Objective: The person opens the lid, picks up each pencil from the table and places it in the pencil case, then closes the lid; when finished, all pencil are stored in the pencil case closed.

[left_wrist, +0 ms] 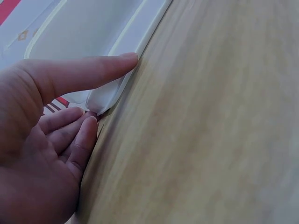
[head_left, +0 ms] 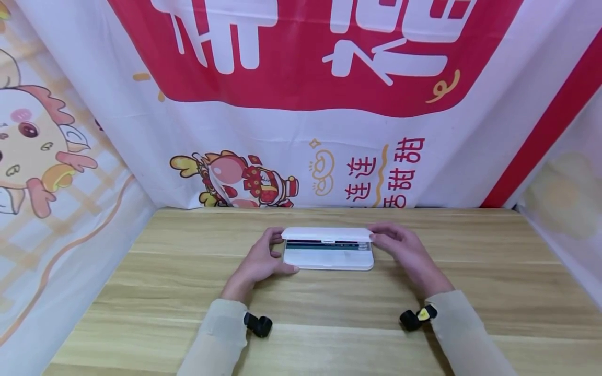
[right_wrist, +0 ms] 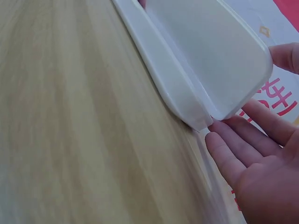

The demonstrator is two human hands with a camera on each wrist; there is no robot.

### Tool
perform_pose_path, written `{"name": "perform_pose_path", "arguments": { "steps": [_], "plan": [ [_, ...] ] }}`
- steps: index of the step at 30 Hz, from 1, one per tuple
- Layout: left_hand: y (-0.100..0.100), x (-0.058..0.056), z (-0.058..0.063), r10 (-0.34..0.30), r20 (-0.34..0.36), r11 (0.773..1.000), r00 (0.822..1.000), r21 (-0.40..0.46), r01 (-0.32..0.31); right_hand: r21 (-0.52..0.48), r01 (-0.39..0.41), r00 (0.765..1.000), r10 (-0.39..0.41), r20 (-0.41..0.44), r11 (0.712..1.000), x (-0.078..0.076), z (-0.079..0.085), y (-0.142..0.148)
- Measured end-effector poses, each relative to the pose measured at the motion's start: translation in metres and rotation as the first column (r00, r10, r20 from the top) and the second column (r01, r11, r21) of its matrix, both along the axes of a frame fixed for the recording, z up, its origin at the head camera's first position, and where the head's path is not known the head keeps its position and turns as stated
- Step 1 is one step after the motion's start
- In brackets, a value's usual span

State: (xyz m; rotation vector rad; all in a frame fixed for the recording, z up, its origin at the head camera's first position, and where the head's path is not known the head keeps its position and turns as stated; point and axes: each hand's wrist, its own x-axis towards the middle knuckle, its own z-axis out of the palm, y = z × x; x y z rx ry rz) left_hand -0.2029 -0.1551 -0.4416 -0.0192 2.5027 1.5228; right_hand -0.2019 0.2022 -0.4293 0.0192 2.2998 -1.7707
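Note:
A white pencil case (head_left: 329, 260) lies lengthwise on the table, its lid (head_left: 326, 233) tilted up along the far side. Dark green pencils (head_left: 305, 245) show inside, below the lid. My left hand (head_left: 261, 258) holds the case's left end; in the left wrist view, the thumb (left_wrist: 107, 70) lies along the near rim and the other fingers bend at the end. At the right end, my right hand (head_left: 406, 250) grips the raised lid. The right wrist view has that thumb (right_wrist: 285, 57) on the lid's edge, with the other fingers by the corner and hinge side.
The wood-grain table (head_left: 329, 334) reaches back to a white and red printed cloth (head_left: 301, 125). More printed cloth (head_left: 51, 172) hangs at the left side, and another sheet (head_left: 564, 198) at the right. Each sleeve has a black wrist camera (head_left: 261, 326) strapped on.

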Motion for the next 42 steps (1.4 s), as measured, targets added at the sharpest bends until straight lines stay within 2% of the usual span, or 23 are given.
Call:
{"name": "perform_pose_path", "arguments": {
  "steps": [6, 11, 15, 20, 24, 30, 35, 42],
  "plan": [
    [0.000, -0.002, -0.001, -0.025, -0.015, 0.999, 1.000, 0.033, 0.025, 0.123, -0.075, 0.995, 0.083, -0.060, 0.990, 0.003, 0.004, 0.001],
    [-0.002, -0.005, -0.001, -0.035, -0.009, 0.998, 0.999, 0.042, 0.036, 0.257, -0.130, 0.982, 0.161, -0.104, 0.958, 0.007, 0.007, -0.002],
    [-0.001, -0.006, 0.000, -0.038, -0.002, 0.999, 0.999, 0.029, 0.038, 0.359, -0.123, 0.969, 0.191, -0.159, 0.925, 0.010, 0.009, -0.006],
    [-0.001, -0.002, 0.001, -0.054, -0.006, 0.998, 0.999, -0.018, 0.054, 0.457, -0.099, 0.956, 0.212, -0.204, 0.884, 0.013, 0.006, -0.015],
    [-0.001, 0.001, 0.003, -0.082, -0.023, 0.996, 0.996, -0.026, 0.082, 0.477, -0.083, 0.953, 0.209, -0.218, 0.875, 0.015, 0.003, -0.017],
    [0.002, 0.004, 0.007, -0.110, -0.072, 0.991, 0.991, -0.087, 0.104, 0.470, -0.072, 0.955, 0.198, -0.223, 0.880, 0.014, 0.004, -0.017],
    [0.005, 0.004, 0.008, -0.100, -0.087, 0.992, 0.991, -0.087, 0.092, 0.471, -0.078, 0.952, 0.206, -0.228, 0.879, 0.015, 0.006, -0.019],
    [0.007, 0.007, 0.009, -0.077, -0.093, 0.993, 0.993, -0.095, 0.069, 0.501, -0.076, 0.935, 0.235, -0.264, 0.862, 0.017, 0.008, -0.021]
  ]
}}
